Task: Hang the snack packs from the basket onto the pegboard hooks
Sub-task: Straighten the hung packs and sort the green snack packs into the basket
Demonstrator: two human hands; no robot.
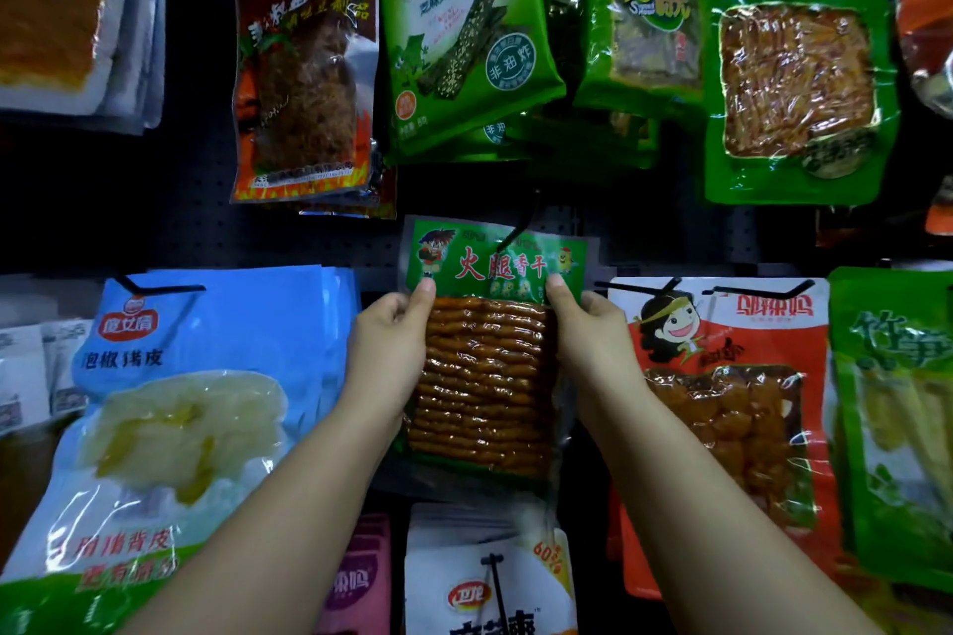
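Here the snack pack (pixel 487 366) is a glossy clear pouch with a green header and red lettering, holding stacked ridged orange-brown strips. The left hand (pixel 394 330) and right hand (pixel 582 325) pinch its upper edges against the dark pegboard (pixel 206 227), seemingly at a black hook (pixel 521 224), between blue pack (pixel 196 376) and red pack (pixel 722 402).

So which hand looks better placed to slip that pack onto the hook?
Right hand, probably: the hook sits above the pack top, nearer its thumb. The left hand grips the far edge.
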